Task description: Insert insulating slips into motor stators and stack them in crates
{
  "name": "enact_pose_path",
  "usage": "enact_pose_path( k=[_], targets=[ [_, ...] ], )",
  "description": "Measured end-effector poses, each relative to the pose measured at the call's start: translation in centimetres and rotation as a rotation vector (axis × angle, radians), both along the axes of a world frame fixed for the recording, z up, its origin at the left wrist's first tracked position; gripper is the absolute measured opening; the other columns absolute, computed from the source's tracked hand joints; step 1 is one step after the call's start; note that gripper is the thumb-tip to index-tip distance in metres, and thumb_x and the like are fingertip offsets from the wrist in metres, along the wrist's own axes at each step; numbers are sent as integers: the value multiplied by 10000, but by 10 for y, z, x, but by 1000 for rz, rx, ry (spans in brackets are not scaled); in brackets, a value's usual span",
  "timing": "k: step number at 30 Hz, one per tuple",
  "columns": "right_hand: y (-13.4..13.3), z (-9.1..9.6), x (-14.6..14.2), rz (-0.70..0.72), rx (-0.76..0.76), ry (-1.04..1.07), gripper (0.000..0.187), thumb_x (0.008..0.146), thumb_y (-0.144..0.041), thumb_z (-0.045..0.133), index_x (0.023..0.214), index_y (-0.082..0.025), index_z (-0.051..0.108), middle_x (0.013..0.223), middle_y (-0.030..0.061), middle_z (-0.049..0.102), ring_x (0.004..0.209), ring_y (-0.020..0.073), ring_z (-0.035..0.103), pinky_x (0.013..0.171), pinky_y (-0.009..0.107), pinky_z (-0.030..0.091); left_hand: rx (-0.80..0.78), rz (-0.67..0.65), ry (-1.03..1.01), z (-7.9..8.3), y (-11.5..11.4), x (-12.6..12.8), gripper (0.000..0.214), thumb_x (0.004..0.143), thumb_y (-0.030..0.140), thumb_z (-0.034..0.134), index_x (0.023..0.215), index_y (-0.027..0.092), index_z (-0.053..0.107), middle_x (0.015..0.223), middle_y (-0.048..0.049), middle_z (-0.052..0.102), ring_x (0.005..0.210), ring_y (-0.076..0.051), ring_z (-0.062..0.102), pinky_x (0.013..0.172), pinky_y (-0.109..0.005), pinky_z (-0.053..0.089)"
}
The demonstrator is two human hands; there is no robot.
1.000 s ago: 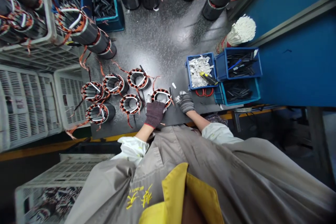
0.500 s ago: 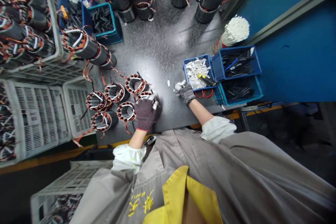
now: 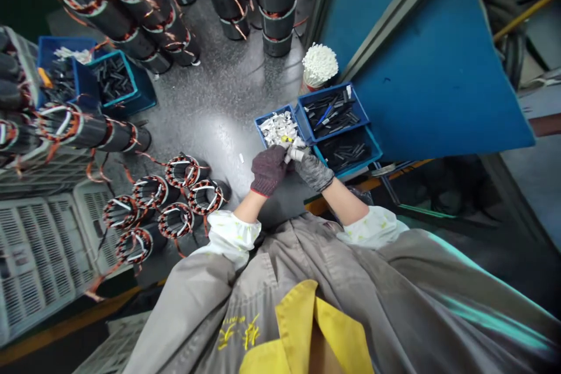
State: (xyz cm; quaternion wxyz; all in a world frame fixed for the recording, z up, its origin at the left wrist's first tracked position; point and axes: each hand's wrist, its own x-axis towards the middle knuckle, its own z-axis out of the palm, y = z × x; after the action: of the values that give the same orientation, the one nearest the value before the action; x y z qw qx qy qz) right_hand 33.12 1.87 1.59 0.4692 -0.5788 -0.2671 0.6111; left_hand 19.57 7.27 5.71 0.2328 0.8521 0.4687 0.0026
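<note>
My left hand (image 3: 269,169), in a maroon knit glove, reaches to the front edge of a small blue bin (image 3: 262,126) of white slips (image 3: 278,127). Beside it my right hand (image 3: 313,170), in a grey glove, has its fingers bent inward, with white at the fingertips. The two hands meet fingertip to fingertip. Whatever is pinched between them is too small and covered to name. Just beyond the fingertips, a yellow-handled tool (image 3: 287,138) shows partly on the slips. Several copper-wound motor stators (image 3: 205,197) stand left of my left hand.
Bins of black strips (image 3: 335,111) and a bundle of white sticks (image 3: 321,64) stand to the right, by a blue panel (image 3: 421,93). Stacked stators (image 3: 278,26) rise at the back. Blue-green bins (image 3: 111,79) and crates (image 3: 44,239) line the left. A white slip (image 3: 241,158) lies on the table.
My left hand has left the stators and moved right to meet my right hand at the bin of slips. The view has turned right, so the table's things appear farther left.
</note>
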Motion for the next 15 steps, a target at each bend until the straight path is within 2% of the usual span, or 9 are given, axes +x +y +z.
enact_pose_path(
  k=[3,5,7,8,10,12,14,15],
  targets=[
    [-23,11,19,47,-6,204,580,825,-555,728,1336,-289,794,1491,123,811,1405,368,758,1217,626,628,-22,119,-42,-8,21,4,379,1181,351,548,1428,239,812,1477,-113,832,1387,-318,776,1153,-405,594],
    [-37,16,35,60,-8,357,624,749,-456,805,1352,-295,781,1573,108,779,1390,342,767,1253,619,595,-88,147,6,-12,34,4,432,1137,334,604,1536,260,755,1514,-111,821,1400,-336,773,1179,-429,592],
    [-46,16,48,18,-44,424,616,701,-382,868,1303,-283,783,1513,111,813,1251,313,819,1193,592,643,-171,134,96,-14,43,3,614,1056,271,684,1668,297,660,1528,-114,816,1388,-363,782,1173,-456,602],
    [-48,16,53,-13,-76,398,570,707,-381,885,1258,-269,790,1417,117,850,1124,299,843,1100,573,694,-195,142,134,-15,46,3,679,1030,231,690,1702,307,631,1525,-118,818,1385,-371,785,1172,-467,605],
    [-47,14,59,-55,-142,251,416,772,-460,898,1106,-229,808,1135,127,889,826,264,817,827,504,747,-186,190,148,-16,48,4,638,1045,196,642,1674,299,668,1529,-122,817,1416,-370,772,1212,-495,593],
    [-44,13,61,-76,-172,77,386,857,-580,874,909,-206,794,882,117,843,621,222,716,605,417,683,-120,220,73,-20,49,5,480,1094,251,623,1550,281,769,1584,-112,789,1530,-386,699,1315,-577,523],
    [-40,13,60,-124,-141,-59,467,888,-655,844,770,-212,757,754,93,786,566,205,663,536,374,628,-76,213,-56,-26,50,6,381,1098,320,669,1441,281,832,1653,-87,745,1665,-412,571,1398,-671,416],
    [-39,14,60,-155,-114,-95,458,870,-653,857,759,-219,760,761,83,789,604,214,688,569,376,646,-90,210,-140,-30,51,6,374,1085,317,688,1425,287,840,1666,-72,735,1697,-404,534,1420,-681,386]
  ],
)
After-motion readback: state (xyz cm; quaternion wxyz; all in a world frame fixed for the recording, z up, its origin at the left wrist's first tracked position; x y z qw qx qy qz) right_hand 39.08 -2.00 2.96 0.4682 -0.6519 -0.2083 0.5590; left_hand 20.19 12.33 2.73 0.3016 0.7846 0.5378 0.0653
